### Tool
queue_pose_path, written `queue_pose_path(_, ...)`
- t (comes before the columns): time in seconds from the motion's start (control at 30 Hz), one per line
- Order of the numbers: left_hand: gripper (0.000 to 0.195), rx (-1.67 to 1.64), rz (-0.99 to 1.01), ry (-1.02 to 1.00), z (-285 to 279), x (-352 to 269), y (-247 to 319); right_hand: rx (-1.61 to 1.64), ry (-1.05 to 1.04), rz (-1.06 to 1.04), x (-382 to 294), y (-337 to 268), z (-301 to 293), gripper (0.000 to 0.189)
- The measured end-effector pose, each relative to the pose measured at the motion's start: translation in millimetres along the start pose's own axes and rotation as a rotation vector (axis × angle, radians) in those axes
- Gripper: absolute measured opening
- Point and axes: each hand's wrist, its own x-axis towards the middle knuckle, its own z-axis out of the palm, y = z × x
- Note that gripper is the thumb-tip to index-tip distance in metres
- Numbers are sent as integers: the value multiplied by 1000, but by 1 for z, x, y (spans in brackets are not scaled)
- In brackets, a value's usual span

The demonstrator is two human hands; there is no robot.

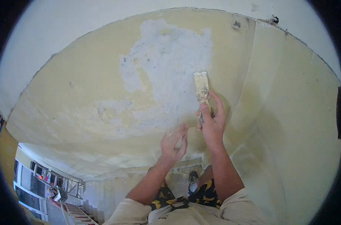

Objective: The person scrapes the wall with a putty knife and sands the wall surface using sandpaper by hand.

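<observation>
My right hand (215,118) grips a putty knife (202,83) by its handle, with the blade pointing up the wall. Dried filler or paint crusts the knife's blade and neck. Whether the blade touches the wall, I cannot tell. To the left and lower, my left hand (174,142) is blurred, thumb apart from the fingers, and nothing shows in it. In front of both hands is a yellowish wall (97,73) bearing a ragged, whitish bare patch (176,64). The knife stands over the right side of this patch.
A wall corner runs down on the right, meeting another yellowish wall (294,112). A dark hole (275,19) shows at the upper right edge. At lower left are a ladder (77,211), a metal frame (72,187) and windows (30,182). My shoe (193,181) is below.
</observation>
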Motion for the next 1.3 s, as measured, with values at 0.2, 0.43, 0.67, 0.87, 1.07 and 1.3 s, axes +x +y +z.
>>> queue_pose_path(0.2, 37, -42, -846, -461, 52, -272, -65, -109, 27, -126, 5, 14, -13, 55)
queue_pose_path(0.43, 49, -47, -885, -1406, 74, -404, -50, -417, 35, -495, 29, 11, -25, 51)
queue_pose_path(0.67, 49, -119, -841, -1498, 127, -382, -88, -663, 8, -687, 43, -16, -30, 54)
queue_pose_path(0.87, 49, -135, -748, -1639, 134, -332, -140, -788, 18, -699, 45, -37, -23, 57)
queue_pose_path(1.07, 50, -142, -662, -1812, 108, -341, -169, -825, 27, -665, 37, -41, -25, 57)
queue_pose_path(1.3, 50, -180, -730, -1936, 69, -437, -130, -776, 44, -601, 28, 3, -36, 52)
